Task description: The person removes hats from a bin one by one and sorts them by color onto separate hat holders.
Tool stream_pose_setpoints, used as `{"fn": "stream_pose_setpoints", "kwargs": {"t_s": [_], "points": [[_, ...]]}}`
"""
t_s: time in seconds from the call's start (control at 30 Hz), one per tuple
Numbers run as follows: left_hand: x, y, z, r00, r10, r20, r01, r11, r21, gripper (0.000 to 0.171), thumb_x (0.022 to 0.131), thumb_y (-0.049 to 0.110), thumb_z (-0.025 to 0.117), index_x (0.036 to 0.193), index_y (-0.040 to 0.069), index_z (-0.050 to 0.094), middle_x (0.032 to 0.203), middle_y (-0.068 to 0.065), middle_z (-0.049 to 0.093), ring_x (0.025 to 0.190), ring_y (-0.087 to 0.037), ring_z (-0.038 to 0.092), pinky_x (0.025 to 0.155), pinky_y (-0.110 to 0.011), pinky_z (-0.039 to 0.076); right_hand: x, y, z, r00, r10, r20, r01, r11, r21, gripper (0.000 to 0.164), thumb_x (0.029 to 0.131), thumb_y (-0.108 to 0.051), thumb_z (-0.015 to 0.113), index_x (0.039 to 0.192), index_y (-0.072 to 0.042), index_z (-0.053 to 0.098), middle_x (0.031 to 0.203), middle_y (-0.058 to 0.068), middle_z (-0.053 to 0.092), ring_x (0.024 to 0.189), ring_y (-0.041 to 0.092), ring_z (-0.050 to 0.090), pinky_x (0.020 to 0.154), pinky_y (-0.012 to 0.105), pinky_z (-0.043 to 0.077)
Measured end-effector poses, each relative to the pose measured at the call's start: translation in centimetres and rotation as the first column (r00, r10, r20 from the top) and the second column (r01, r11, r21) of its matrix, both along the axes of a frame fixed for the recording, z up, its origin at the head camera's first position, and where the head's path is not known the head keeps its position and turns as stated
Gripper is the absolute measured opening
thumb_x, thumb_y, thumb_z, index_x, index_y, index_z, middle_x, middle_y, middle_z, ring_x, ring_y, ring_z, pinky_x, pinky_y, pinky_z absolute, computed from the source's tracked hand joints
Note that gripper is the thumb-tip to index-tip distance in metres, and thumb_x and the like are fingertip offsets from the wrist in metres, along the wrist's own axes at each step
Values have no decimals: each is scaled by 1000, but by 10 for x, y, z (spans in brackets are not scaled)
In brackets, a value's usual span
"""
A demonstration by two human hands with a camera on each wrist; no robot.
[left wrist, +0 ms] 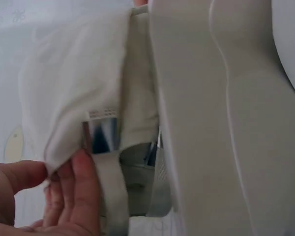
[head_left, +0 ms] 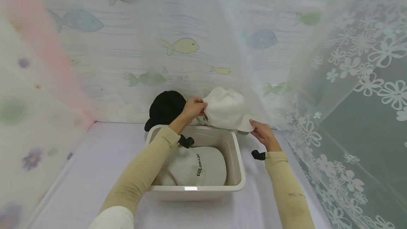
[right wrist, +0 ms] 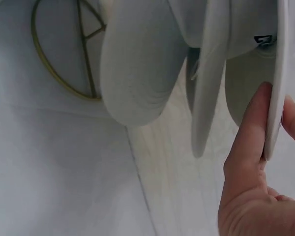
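Both hands hold a white baseball cap (head_left: 226, 107) just past the far rim of a pale plastic bin. My left hand (head_left: 192, 108) pinches the cap's back edge, close by its strap and metal buckle (left wrist: 103, 133). On the other side, my right hand (head_left: 264, 133) grips the tip of the brim (right wrist: 277, 105) between thumb and fingers. Further pale, brim-like shapes (right wrist: 140, 64) hang beside it in the right wrist view. Inside the bin (head_left: 239, 165) lies an off-white cap (head_left: 210, 167) lettered COLORADO, partly hidden by my left forearm.
A black cap (head_left: 165, 108) sits behind the bin's far left corner. The bin stands on a pale cloth-covered table (head_left: 105, 172). Sheer curtains hang around it, printed with fish at the back and white flowers (head_left: 346, 66) at the right.
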State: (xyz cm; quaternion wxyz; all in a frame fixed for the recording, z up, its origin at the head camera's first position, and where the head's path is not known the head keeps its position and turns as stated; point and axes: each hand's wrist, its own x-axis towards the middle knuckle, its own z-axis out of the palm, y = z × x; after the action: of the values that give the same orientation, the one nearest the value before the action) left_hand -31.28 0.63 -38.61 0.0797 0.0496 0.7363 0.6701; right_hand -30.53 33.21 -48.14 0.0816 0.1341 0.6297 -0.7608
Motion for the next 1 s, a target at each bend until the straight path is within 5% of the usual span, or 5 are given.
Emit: {"fn": "stream_pose_setpoints", "kwargs": {"t_s": [0.13, 0.4, 0.53, 0.67, 1.0], "points": [[2, -1, -5, 999, 27, 39, -24, 996, -82, 30, 102, 8, 58, 126, -11, 56, 119, -25, 62, 74, -14, 64, 71, -26, 62, 0, 1, -6, 1000, -12, 21, 11, 998, 57, 49, 103, -17, 62, 141, 8, 46, 103, -1, 59, 83, 4, 64, 74, 16, 57], [-1, 4, -17, 994, 92, 56, -86, 992, -91, 15, 101, 5, 59, 110, -7, 57, 101, -18, 62, 66, -13, 61, 64, -26, 61, -2, -1, -18, 997, -49, 61, 44, 995, 95, 30, 100, -16, 66, 120, 5, 57, 86, -3, 63, 73, 4, 64, 67, 18, 57], [-5, 8, -19, 991, 119, 56, -114, 990, -82, 28, 103, 8, 58, 125, -8, 56, 115, -23, 63, 77, -20, 66, 78, -36, 63, -5, -3, -19, 997, -76, 17, 73, 985, 154, 52, 102, -18, 62, 142, 12, 46, 117, 13, 64, 86, 6, 64, 78, 18, 58], [-8, 13, -19, 991, 130, 35, -128, 990, -59, 35, 104, 9, 57, 134, -9, 53, 126, -26, 60, 88, -28, 68, 85, -40, 62, -11, -4, -17, 993, -112, -27, 115, 976, 183, 64, 103, -22, 60, 151, 12, 35, 152, 25, 43, 113, 16, 61, 93, 20, 56], [-14, 23, -19, 990, 140, 6, -140, 989, -39, 31, 104, 7, 57, 131, -9, 53, 130, -27, 59, 96, -36, 68, 89, -48, 60, -17, -3, -19, 978, -193, -80, 206, 956, 210, 68, 102, -25, 62, 152, 12, 33, 151, 29, 42, 123, 27, 57, 73, 13, 55]]}}
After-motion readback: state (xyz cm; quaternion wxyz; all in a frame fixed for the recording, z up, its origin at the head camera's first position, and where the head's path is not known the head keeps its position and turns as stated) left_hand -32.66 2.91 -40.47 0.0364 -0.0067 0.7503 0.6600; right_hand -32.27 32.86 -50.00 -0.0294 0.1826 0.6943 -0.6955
